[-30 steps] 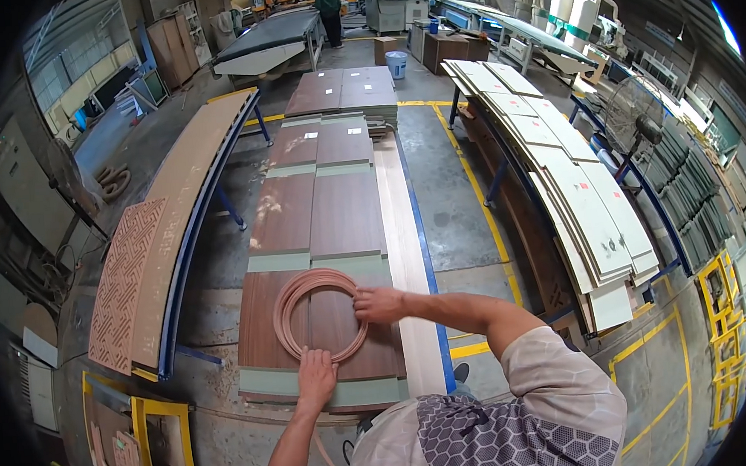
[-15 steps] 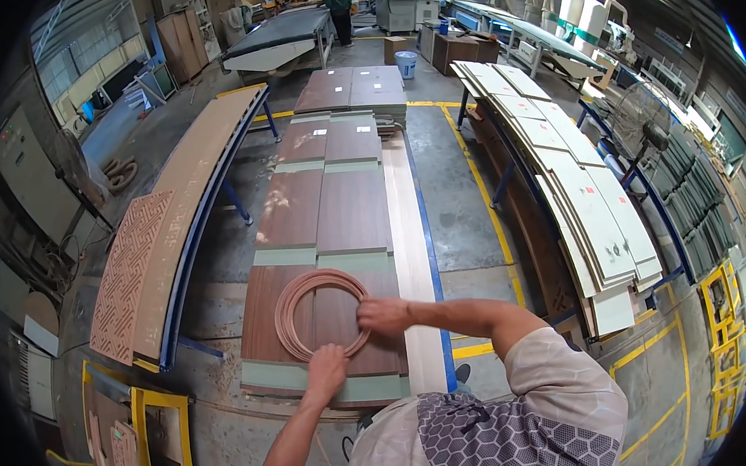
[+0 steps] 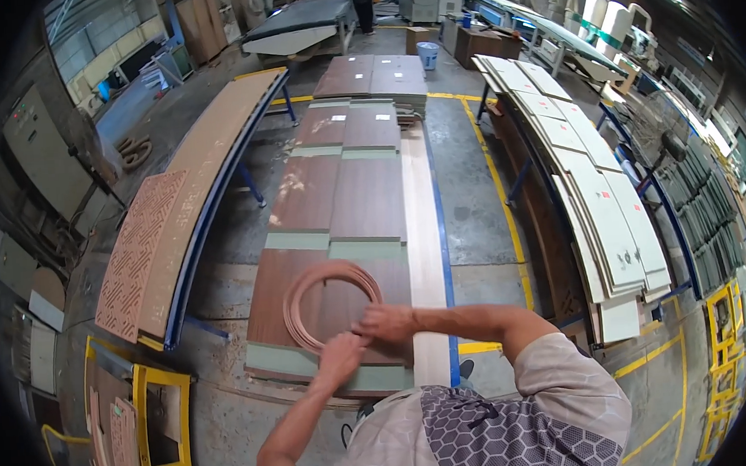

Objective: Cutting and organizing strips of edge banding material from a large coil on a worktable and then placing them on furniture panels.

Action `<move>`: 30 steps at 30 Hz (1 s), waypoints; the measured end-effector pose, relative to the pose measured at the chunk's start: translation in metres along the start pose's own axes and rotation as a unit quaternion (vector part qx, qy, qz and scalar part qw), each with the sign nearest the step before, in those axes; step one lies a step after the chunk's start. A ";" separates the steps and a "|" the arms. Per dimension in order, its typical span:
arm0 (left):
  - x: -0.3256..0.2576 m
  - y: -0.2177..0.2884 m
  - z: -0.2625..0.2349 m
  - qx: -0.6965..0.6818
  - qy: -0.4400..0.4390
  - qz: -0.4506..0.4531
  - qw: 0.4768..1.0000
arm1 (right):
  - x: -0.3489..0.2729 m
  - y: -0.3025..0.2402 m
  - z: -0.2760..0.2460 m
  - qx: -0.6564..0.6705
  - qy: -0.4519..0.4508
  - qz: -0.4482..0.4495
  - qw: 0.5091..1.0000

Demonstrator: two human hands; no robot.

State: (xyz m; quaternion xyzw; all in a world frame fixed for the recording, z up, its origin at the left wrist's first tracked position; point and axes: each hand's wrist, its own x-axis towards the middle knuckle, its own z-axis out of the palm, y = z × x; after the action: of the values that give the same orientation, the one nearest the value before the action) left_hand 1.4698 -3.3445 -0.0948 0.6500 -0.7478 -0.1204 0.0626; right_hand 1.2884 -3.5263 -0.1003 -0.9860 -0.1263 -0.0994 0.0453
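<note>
A coil of reddish-brown edge banding (image 3: pixel 293 313), wound in several loops, lies on dark wood-look panels (image 3: pixel 268 303) in front of me. My left hand (image 3: pixel 342 360) is at the coil's near right part, its fingers curled in and pinching there. Just above and to the right, my right hand (image 3: pixel 387 323) closes over the coil's right side. The two hands nearly touch at the fingertips. Exactly what each set of fingertips pinches is hidden behind the knuckles.
Stacked panels (image 3: pixel 367 199) run away from me, beside a long pale board (image 3: pixel 424 230). At left, a rack bears a brown board and a cut-out patterned panel (image 3: pixel 139 256). White panels (image 3: pixel 587 177) lie on the right rack. A yellow frame (image 3: pixel 162 421) stands near left. Someone (image 3: pixel 362 3) stands far off.
My hands have drawn closer together at the coil's near right side, the left one moving up toward the right. The whole view has shifted slightly.
</note>
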 end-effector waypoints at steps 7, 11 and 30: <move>-0.026 0.003 -0.003 0.017 0.193 -0.006 0.981 | -0.029 0.024 -0.028 0.003 -0.055 0.056 0.997; -0.030 -0.011 0.012 -0.004 0.191 0.004 0.982 | -0.019 0.024 -0.040 0.065 0.030 0.109 0.991; -0.023 0.006 0.014 -0.043 0.161 -0.040 0.985 | 0.001 -0.020 0.007 0.072 -0.057 0.146 0.985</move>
State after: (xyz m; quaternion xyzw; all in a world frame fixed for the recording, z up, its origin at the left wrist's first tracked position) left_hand 1.4639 -3.3195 -0.1055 0.6873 -0.6952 -0.0487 0.2049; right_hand 1.2853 -3.5057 -0.1061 -0.9920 0.0101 -0.0258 0.1231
